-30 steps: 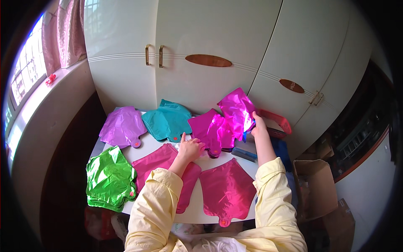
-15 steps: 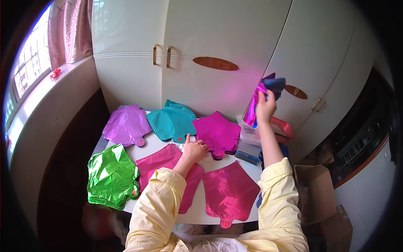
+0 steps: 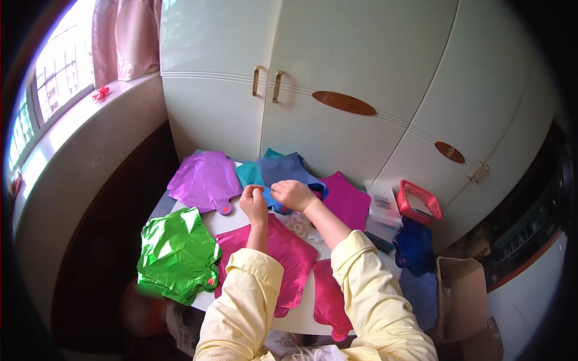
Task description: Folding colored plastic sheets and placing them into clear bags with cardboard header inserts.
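Observation:
My left hand point(image 3: 254, 203) is closed in a pinch, with a small red bit showing at its fingertips; what it holds is hidden. Beside it, my right hand point(image 3: 293, 195) is closed on a flat blue foil balloon point(image 3: 284, 168), which spreads behind the fingers. That balloon covers part of a teal foil balloon point(image 3: 247, 174) and reaches a magenta one point(image 3: 348, 200). A pink pile of foil balloons point(image 3: 289, 253) lies beneath my forearms. Near my right wrist sits a bundle of white rings point(image 3: 300, 224).
Purple point(image 3: 205, 180) and green point(image 3: 177, 256) foil balloons lie at the left, a crimson one point(image 3: 331, 295) in front. At the right are clear packets point(image 3: 384, 207), a red basket point(image 3: 415, 201), dark blue foil point(image 3: 414, 246) and a cardboard box point(image 3: 462, 295). Cabinets point(image 3: 337, 48) stand behind.
My right hand has come from the far right, by the packets, to the middle with the blue foil. My left hand has lifted off the table and closed. The view has shifted right.

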